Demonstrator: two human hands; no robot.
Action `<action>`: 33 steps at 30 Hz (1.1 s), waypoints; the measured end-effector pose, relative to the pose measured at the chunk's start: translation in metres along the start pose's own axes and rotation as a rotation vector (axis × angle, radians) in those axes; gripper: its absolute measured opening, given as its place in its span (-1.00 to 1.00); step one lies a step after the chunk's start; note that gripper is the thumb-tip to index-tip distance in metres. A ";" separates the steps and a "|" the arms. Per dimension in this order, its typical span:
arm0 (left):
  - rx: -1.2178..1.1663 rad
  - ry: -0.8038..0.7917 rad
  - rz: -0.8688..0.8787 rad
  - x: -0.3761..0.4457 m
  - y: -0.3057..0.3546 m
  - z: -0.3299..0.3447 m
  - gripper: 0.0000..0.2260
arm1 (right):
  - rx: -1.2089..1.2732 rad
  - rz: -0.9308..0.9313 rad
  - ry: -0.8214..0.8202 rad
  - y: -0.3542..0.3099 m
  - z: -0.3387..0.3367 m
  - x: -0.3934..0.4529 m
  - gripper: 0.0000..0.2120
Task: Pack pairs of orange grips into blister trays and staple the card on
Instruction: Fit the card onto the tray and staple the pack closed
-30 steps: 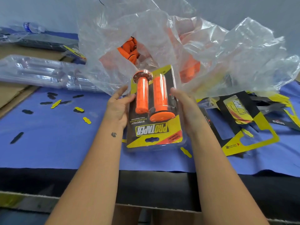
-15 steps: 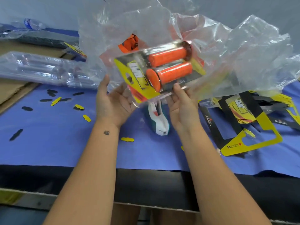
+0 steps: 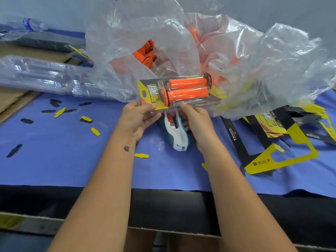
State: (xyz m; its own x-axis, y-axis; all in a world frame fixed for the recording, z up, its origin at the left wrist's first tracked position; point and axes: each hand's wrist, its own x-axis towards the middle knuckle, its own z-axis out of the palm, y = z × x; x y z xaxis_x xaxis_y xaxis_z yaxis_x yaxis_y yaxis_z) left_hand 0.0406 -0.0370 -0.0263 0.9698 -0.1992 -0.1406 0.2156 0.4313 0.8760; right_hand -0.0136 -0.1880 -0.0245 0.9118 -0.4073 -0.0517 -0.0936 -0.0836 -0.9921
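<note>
From your head camera, you hold the pack (image 3: 174, 93) up above the stapler (image 3: 175, 132), turned so its long side runs left to right. Your left hand (image 3: 137, 118) pinches its lower left corner, thumb on the yellow card (image 3: 148, 91) and fingers curled under. Your right hand (image 3: 197, 120) grips the lower edge of the pack just right of that, fingertips on the clear plastic rim. Two orange grips (image 3: 187, 89) lie side by side inside the blister, one above the other, their flanged ends at opposite sides.

The stapler lies on the blue cloth (image 3: 54, 160) directly below the pack, between your wrists; your right hand partly hides its far end, and whether it touches the stapler I cannot tell.

Behind the pack a big crumpled clear bag (image 3: 254, 70) spreads out, with loose orange grips (image 3: 145, 55) showing through it. Left of the stapler, a stack of clear empty trays (image 3: 45, 77) lies on its side at the far edge of the cloth, partly on brown cardboard (image 3: 11, 99). Small black and yellow punch-outs (image 3: 85, 119) are scattered on the cloth left of the stapler, and one yellow piece (image 3: 141, 155) lies near its close end. Right of the stapler, black and yellow cards (image 3: 283, 157) lie in a loose heap.
</note>
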 end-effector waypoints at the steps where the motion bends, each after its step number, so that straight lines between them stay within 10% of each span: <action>1: -0.036 0.038 0.020 0.000 0.000 0.001 -0.85 | -0.072 -0.009 -0.027 -0.002 0.001 -0.002 -0.81; 8: -0.088 0.111 0.096 0.002 -0.007 0.006 -0.86 | -0.842 -0.109 -0.219 -0.004 0.016 -0.015 -0.34; 12: -0.123 0.142 0.107 0.002 -0.005 0.006 -0.85 | -0.836 -0.155 -0.179 -0.008 0.013 -0.018 -0.63; 23: -0.211 0.202 0.079 0.003 -0.003 0.010 -0.88 | 0.195 0.234 -0.654 -0.019 -0.004 -0.023 -0.62; 33: 0.208 0.289 0.252 -0.001 -0.007 0.009 -0.74 | 0.448 0.309 -0.586 -0.017 0.012 -0.025 -0.60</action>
State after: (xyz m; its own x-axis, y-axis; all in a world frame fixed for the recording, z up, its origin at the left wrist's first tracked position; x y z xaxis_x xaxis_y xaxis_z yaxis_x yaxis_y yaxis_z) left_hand 0.0371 -0.0473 -0.0278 0.9876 0.1567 -0.0083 -0.0304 0.2430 0.9696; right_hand -0.0300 -0.1653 -0.0076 0.9442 0.2021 -0.2599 -0.3201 0.3791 -0.8682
